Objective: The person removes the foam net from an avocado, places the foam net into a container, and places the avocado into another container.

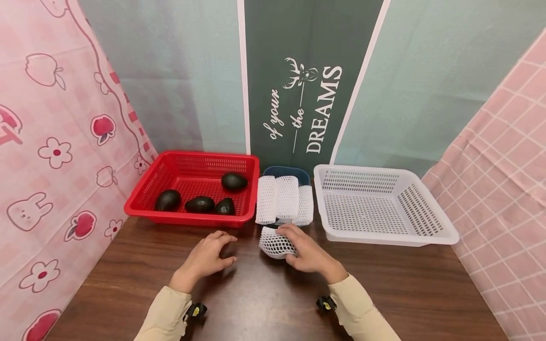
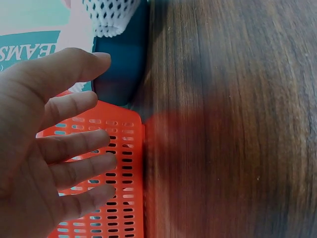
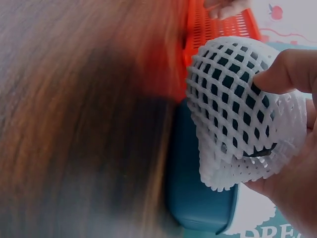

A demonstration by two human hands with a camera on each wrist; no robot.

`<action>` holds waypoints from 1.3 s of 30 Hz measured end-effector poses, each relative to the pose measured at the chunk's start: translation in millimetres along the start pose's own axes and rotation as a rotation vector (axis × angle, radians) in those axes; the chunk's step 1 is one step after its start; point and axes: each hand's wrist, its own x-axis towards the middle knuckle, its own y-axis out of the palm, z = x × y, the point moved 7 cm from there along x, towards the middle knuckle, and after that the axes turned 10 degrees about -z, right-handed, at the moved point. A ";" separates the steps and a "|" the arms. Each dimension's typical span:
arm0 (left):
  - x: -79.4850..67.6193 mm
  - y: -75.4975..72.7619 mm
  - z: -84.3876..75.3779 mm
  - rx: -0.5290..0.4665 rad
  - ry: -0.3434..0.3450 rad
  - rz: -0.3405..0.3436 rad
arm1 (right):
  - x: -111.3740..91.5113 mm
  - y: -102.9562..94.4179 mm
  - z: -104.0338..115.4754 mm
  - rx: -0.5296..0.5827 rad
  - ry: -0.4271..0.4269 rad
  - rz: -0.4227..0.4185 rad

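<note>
My right hand (image 1: 308,250) grips an avocado (image 3: 229,79) wrapped in a white foam net sleeve (image 3: 218,148), just in front of the blue bin. Dark skin shows through the mesh, and the thumb presses on its side in the right wrist view. My left hand (image 1: 206,255) hovers over the table with fingers spread and nothing held, near the red basket (image 1: 192,219). Several bare avocados (image 1: 200,204) lie in that basket. Behind the wrapped avocado, more foam net sleeves (image 1: 286,196) fill the blue bin (image 2: 119,69), covering most of it in the head view.
A white basket (image 1: 388,238) stands to the right of the blue bin, its slotted floor bare. The wooden table (image 1: 256,303) stretches in front. Patterned cloths hang at the back and on both sides.
</note>
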 end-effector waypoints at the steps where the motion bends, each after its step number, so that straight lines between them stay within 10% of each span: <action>1: -0.2 0.0 0.4 0.000 -0.002 0.002 | 0.2 2.1 -0.8 0.005 -0.003 0.002; 22: 0.6 -3.5 4.2 0.009 -0.016 0.005 | 1.5 6.4 -15.2 -0.114 0.032 0.070; 39: 19.7 12.0 -26.8 -0.150 -0.052 -0.034 | -18.0 -6.6 -19.7 -0.164 0.134 0.041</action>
